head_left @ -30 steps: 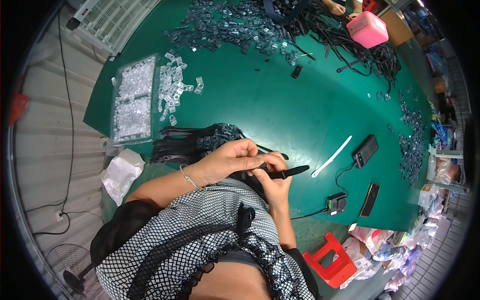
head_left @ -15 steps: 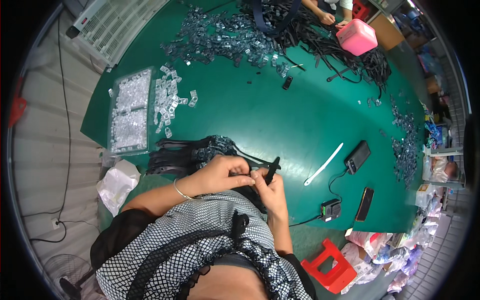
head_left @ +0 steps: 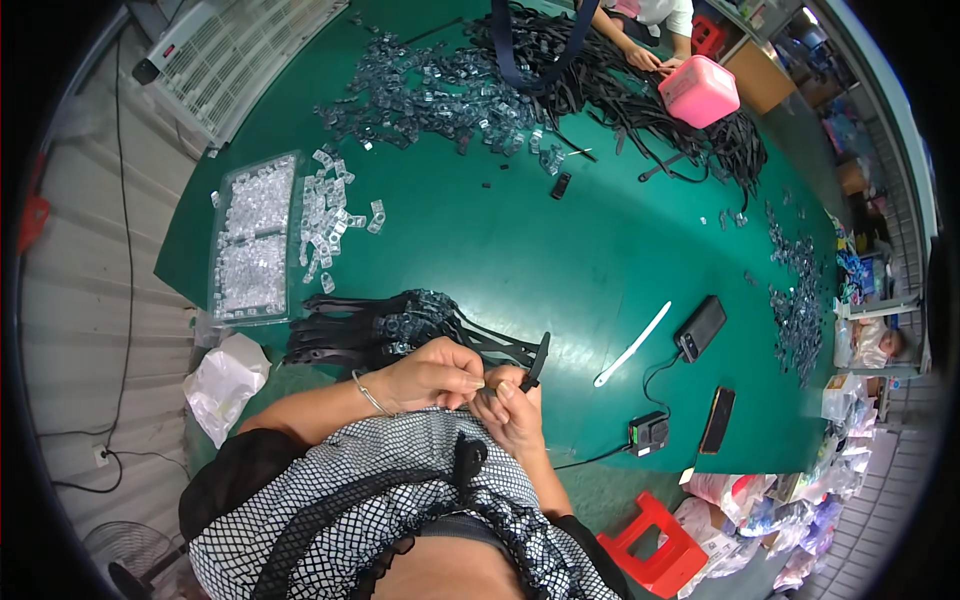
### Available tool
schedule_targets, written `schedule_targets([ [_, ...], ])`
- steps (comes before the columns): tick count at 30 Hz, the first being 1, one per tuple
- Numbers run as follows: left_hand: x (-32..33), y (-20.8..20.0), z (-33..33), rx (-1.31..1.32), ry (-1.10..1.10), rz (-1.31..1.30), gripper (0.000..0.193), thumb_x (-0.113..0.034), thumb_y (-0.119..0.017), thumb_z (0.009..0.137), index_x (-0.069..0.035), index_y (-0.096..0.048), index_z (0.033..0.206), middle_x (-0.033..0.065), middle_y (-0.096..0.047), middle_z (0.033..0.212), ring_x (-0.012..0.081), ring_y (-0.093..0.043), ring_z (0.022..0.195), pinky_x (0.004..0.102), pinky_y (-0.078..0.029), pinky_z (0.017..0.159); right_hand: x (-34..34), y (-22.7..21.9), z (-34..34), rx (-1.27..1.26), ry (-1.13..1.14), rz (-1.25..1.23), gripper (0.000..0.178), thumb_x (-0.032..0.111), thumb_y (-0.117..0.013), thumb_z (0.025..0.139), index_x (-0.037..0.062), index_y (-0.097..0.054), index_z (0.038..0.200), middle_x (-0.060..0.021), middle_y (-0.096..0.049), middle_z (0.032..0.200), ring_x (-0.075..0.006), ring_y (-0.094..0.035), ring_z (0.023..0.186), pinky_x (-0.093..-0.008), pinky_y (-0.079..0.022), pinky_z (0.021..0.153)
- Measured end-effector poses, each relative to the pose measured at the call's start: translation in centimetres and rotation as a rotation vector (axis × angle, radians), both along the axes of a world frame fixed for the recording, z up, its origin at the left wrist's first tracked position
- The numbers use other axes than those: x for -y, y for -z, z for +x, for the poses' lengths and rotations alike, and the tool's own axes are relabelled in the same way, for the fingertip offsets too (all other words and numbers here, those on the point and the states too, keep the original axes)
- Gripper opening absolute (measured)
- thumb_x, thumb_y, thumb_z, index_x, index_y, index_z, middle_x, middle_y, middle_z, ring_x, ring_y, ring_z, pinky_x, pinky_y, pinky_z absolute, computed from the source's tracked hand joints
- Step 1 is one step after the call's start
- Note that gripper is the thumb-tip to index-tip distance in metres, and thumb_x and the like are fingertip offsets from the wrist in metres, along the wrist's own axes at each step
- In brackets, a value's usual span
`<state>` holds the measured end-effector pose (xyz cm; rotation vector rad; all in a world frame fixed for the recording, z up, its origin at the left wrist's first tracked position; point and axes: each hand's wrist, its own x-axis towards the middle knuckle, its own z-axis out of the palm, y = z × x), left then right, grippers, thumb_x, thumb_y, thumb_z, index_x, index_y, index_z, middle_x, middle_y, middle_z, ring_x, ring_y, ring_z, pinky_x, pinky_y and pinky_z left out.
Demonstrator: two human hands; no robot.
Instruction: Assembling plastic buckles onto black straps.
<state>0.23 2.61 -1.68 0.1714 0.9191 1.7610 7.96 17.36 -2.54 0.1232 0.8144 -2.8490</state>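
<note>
My right hand [head_left: 510, 412] is closed on a black strap [head_left: 540, 362], whose end sticks up past the fingers. Close beside it, my left hand [head_left: 432, 376] is pinched, thumb against the curled fingers; whatever lies between them is too small or hidden to name. Just beyond my hands a bundle of black straps [head_left: 345, 335] with dark clear plastic pieces lies along the near table edge. A white strip [head_left: 632, 345] rests to the right.
On the green table [head_left: 480, 240] stands a tray [head_left: 254, 240] of clear plastic pieces. Farther back are dark clear pieces [head_left: 430, 95], a heap of black straps [head_left: 640, 110], a pink container [head_left: 700, 92] and another person's hands [head_left: 655, 62]. A black power bank [head_left: 699, 328] and phone [head_left: 717, 420] lie right.
My hands have drawn slightly apart and sit a little lower and farther left in the picture. The strap end in my right hand has shifted; the whole view has tilted slightly.
</note>
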Motion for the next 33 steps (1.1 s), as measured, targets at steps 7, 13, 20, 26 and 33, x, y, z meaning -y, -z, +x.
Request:
schedule_targets([
  [7,-0.6,-0.3,-0.6,0.06,0.009,0.017,0.014,-0.01,-0.054,0.078,0.001,-0.055,0.07,0.0049,-0.055,0.061,0.005,-0.048,0.046,0.0171,-0.036,0.043,0.0,0.7,-0.5,-0.073,0.062,-0.07,0.034,0.023,-0.055,0.083,0.0063,-0.04,0.058,0.0017,-0.035,0.046,-0.0082,-0.03,0.038,-0.0254,-0.026,0.041],
  [13,-1.1,-0.7,-1.5,-0.04,0.023,-0.093,0.025,-0.022,-0.05,0.088,0.0,-0.056,0.08,0.0017,-0.053,0.063,0.0037,-0.045,0.051,0.0155,-0.034,0.044,-0.6,0.4,-1.3,0.043,0.18,0.129,0.017,0.014,-0.06,0.081,0.0035,-0.047,0.076,0.0002,-0.042,0.052,-0.0063,-0.035,0.044,-0.0216,-0.029,0.044],
  [20,-0.6,-1.3,-2.8,-0.274,0.007,-0.198,0.034,-0.029,-0.043,0.093,0.001,-0.058,0.092,0.0015,-0.053,0.068,0.0045,-0.044,0.057,0.0182,-0.037,0.051,-1.3,1.2,-1.8,-0.012,0.292,0.764,0.025,-0.003,-0.068,0.068,0.0011,-0.06,0.092,0.0023,-0.051,0.081,-0.0018,-0.037,0.058,-0.0164,-0.03,0.052],
  [26,0.0,-1.7,-3.3,-0.395,0.013,-0.295,0.021,-0.015,-0.049,0.089,0.002,-0.058,0.099,0.0017,-0.055,0.071,0.0046,-0.047,0.06,0.0173,-0.038,0.054,-2.1,2.2,-1.7,-0.051,0.336,0.676,0.023,-0.002,-0.067,0.069,0.0001,-0.059,0.09,-0.0025,-0.056,0.083,-0.0054,-0.045,0.066,-0.0186,-0.034,0.059],
  [33,-0.1,0.4,-2.5,0.138,-0.486,-0.059,0.018,-0.007,-0.055,0.084,-0.002,-0.053,0.102,0.0027,-0.056,0.083,0.0081,-0.052,0.069,0.0201,-0.042,0.057,-2.2,1.5,-1.8,0.075,0.212,0.668,0.016,0.009,-0.061,0.081,0.0003,-0.058,0.094,-0.0015,-0.056,0.076,-0.0062,-0.047,0.066,-0.0186,-0.035,0.058],
])
